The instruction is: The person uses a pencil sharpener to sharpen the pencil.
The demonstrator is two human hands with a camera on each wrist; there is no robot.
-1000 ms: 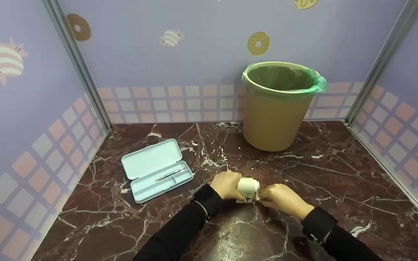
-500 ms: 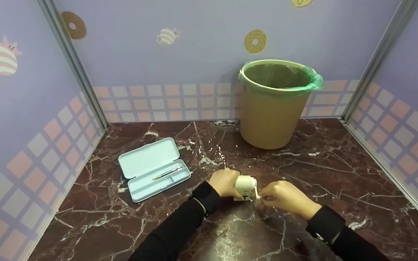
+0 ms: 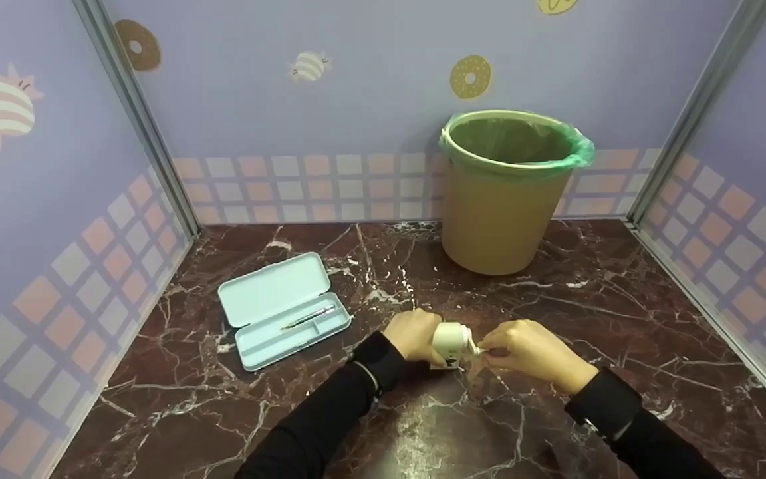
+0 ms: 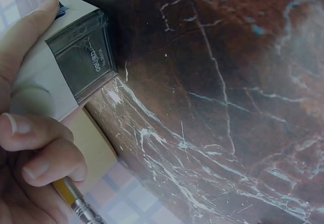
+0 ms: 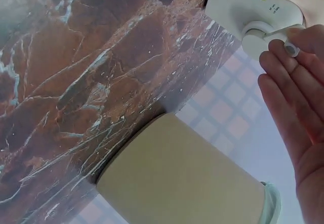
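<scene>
A white crank pencil sharpener (image 3: 448, 338) stands on the marble table, steadied by my left hand (image 3: 413, 334). The left wrist view shows its dark see-through shavings drawer (image 4: 83, 54) and my fingers around the white body. A pencil (image 4: 76, 199) with a silver end sticks out below those fingers; its other end is hidden behind them. My right hand (image 3: 532, 349) pinches the knob of the crank handle (image 5: 277, 35) between thumb and index finger, the other fingers extended in the right wrist view.
To the left lies an open light-blue pencil case (image 3: 276, 293) with a pen-like item (image 3: 308, 317) inside. A tan bin (image 3: 503, 219) with a green liner stands at the back right against the patterned wall (image 3: 383, 80). White specks dot the table behind the sharpener.
The crank handle has turned, and my right hand has moved with it, now a little higher and farther right. My left hand keeps its hold on the sharpener.
</scene>
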